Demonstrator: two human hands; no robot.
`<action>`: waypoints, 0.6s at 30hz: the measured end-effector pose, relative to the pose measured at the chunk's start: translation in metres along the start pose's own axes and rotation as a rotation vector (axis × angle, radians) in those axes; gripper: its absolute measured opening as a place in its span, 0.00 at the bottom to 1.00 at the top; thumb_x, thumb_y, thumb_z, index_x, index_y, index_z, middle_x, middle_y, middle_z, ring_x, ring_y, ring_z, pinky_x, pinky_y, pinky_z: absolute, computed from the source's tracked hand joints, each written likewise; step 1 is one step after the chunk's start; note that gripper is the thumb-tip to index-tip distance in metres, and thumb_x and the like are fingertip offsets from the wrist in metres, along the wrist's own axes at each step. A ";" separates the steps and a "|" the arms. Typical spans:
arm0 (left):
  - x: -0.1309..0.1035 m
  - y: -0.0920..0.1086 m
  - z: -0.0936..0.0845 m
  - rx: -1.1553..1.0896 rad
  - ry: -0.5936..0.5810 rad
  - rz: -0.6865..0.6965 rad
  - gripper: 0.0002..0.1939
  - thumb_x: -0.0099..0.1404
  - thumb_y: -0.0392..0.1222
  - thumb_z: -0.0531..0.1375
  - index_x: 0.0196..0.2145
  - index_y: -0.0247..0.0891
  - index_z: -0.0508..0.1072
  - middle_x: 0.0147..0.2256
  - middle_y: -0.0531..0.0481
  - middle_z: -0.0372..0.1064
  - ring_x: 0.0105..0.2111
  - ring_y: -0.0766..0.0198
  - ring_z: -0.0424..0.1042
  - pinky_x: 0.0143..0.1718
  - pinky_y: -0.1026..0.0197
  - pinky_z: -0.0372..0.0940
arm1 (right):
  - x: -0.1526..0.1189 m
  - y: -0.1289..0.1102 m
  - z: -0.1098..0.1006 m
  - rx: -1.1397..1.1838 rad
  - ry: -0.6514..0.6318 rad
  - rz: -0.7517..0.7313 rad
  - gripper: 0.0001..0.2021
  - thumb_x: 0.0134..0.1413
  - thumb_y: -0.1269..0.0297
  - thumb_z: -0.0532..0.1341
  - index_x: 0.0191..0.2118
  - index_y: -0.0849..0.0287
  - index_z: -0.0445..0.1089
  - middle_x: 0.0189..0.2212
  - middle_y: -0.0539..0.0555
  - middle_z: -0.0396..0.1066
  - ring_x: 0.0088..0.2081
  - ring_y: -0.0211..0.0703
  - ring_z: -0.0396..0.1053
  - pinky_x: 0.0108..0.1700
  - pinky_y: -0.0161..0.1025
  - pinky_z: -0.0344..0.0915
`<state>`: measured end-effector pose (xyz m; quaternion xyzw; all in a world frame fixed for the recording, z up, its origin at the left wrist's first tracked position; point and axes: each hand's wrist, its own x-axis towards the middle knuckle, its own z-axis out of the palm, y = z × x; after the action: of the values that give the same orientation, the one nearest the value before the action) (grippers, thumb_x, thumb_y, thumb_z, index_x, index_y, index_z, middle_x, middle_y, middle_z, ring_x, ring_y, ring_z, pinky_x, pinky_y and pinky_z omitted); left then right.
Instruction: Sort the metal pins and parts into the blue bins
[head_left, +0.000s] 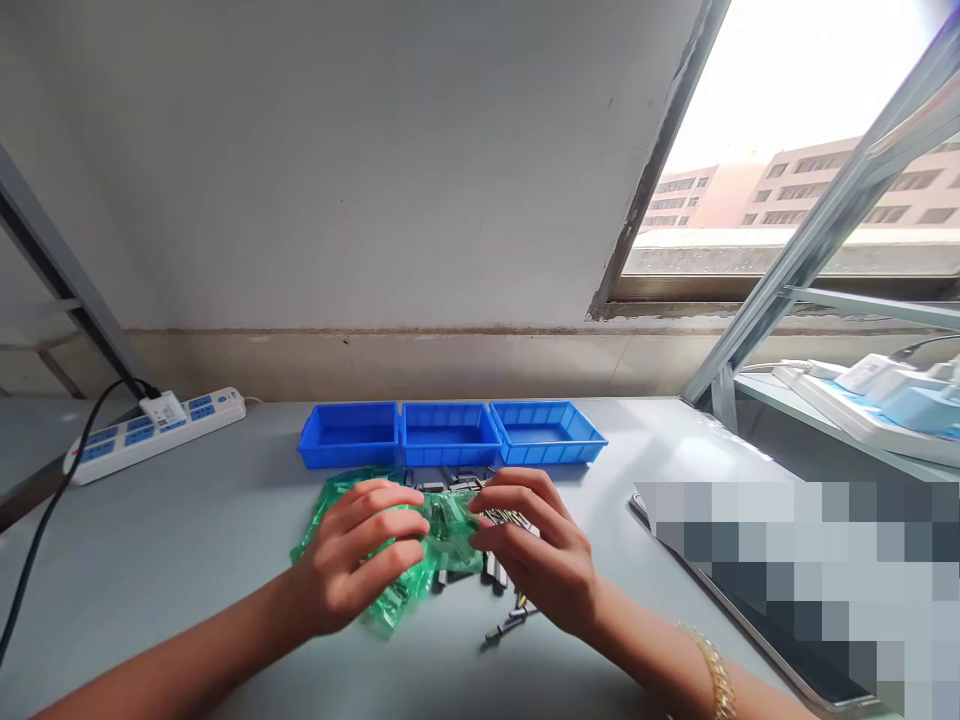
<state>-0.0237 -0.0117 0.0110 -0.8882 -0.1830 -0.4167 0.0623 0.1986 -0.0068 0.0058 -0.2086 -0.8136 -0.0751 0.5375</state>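
Between my two hands a small green plastic bag (452, 530) is held up over the table, its sides pinched by the fingertips. My left hand (367, 550) grips its left edge, above more green bags (394, 605) lying on the table. On the opposite edge the fingers of my right hand (536, 545) are closed. Under and around my right hand lie loose metal and dark parts, among them thin pins (504, 630) nearer the front. Some of these parts are hidden by the hands and the bag.
Behind the hands stand three blue trays, left (349, 458), middle (452, 457) and right (551, 454), in a row. A power strip (157, 435) with a black cable lies at the left. A flat device (787, 640), partly pixelated, lies at the right.
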 end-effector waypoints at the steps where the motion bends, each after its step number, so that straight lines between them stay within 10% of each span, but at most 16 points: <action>1: 0.001 0.001 0.001 -0.075 0.020 -0.101 0.09 0.66 0.32 0.53 0.32 0.42 0.71 0.35 0.47 0.77 0.42 0.55 0.74 0.43 0.53 0.68 | 0.001 0.000 0.001 0.040 -0.003 0.025 0.11 0.55 0.80 0.56 0.30 0.56 0.67 0.29 0.53 0.71 0.37 0.44 0.66 0.36 0.42 0.67; 8: 0.017 -0.007 0.001 -0.265 0.067 -0.721 0.04 0.61 0.37 0.60 0.31 0.40 0.67 0.26 0.54 0.73 0.26 0.64 0.75 0.27 0.65 0.71 | -0.003 0.009 0.006 0.205 -0.061 0.408 0.08 0.57 0.69 0.59 0.44 0.55 0.65 0.29 0.52 0.73 0.32 0.41 0.72 0.34 0.39 0.71; 18: 0.008 -0.103 -0.018 -0.033 0.124 -0.912 0.17 0.57 0.44 0.61 0.44 0.36 0.69 0.40 0.41 0.76 0.41 0.49 0.76 0.41 0.49 0.71 | -0.005 0.008 0.007 0.279 -0.083 0.514 0.05 0.57 0.68 0.57 0.39 0.56 0.68 0.30 0.52 0.73 0.31 0.40 0.72 0.33 0.35 0.70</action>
<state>-0.0711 0.0809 0.0246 -0.6913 -0.5445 -0.4568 -0.1306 0.1973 0.0018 -0.0025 -0.3347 -0.7579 0.1847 0.5287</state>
